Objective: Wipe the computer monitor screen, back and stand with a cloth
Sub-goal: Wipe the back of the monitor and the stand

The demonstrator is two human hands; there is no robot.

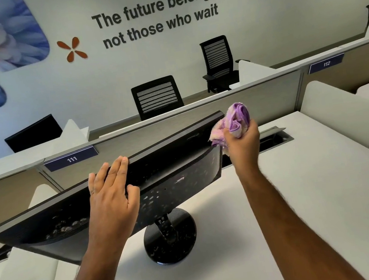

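Monitor back under wipe; we judge the task partly done.

Black flat-panel monitor (66, 218) stands on the white desk (305, 194), rear shell toward us, screen toward the grey partition (256, 103); its long axis runs from lower left to upper right. Pale specks remain on the shell and on the round glossy black stand (170, 236), so we judge both unfinished; the screen is hidden. Our left hand (112, 197) lies flat, fingers straight, over the top edge. Our right hand (242, 143) clutches the bunched purple-and-pink cloth (233, 121) against the right upper corner.
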